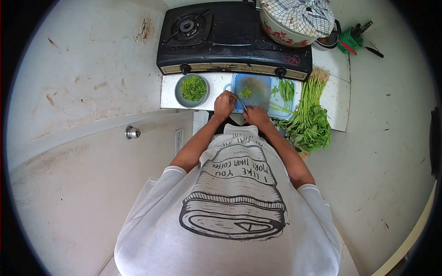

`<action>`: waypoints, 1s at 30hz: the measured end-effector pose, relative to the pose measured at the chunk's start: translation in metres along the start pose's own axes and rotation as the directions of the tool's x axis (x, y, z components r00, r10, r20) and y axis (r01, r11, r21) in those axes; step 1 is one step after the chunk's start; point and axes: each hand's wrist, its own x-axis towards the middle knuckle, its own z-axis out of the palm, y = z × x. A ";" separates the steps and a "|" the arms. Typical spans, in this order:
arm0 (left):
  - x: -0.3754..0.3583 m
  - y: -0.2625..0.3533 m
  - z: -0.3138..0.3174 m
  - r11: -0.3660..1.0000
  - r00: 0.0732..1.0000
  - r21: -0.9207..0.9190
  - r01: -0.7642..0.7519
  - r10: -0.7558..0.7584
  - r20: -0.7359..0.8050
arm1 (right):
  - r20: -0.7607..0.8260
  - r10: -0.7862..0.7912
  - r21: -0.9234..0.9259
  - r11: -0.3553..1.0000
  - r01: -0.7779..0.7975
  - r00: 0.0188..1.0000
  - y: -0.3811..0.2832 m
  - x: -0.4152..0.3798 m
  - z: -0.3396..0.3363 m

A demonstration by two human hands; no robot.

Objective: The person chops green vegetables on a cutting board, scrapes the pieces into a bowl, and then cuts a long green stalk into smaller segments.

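Observation:
My right hand (256, 116) is closed round the handle of a knife (240, 100), whose blade slants up and left over the blue cutting board (263, 87). At the board's left edge, my left hand (224, 103) has its fingers pressed together near the blade; what they hold is too small to make out. Chopped greens (246, 92) lie on the board just beyond the knife. Right of the board, loose green leaves (286, 90) rest in a light blue tray (295, 87). A grey bowl (177, 97) of finely chopped greens (193, 88) stands to the left.
A black gas stove (232, 27) spans the counter behind the board, with a cloth-covered floral pot (285, 37) on its right. A large bunch of leafy stems (313, 110) hangs over the counter's front edge at right. A green basket (346, 43) with utensils is at back right.

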 end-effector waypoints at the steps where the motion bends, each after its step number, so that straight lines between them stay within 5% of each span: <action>1: 0.000 0.000 0.000 1.000 1.000 -0.005 0.008 -0.008 -0.001 | 0.003 0.000 0.000 1.000 0.000 1.000 -0.001 0.003 -0.001; 30: -0.004 0.001 -0.004 0.998 0.999 0.046 -0.048 0.049 -0.015 | 0.020 0.007 -0.034 0.999 -0.007 1.000 0.001 -0.005 -0.003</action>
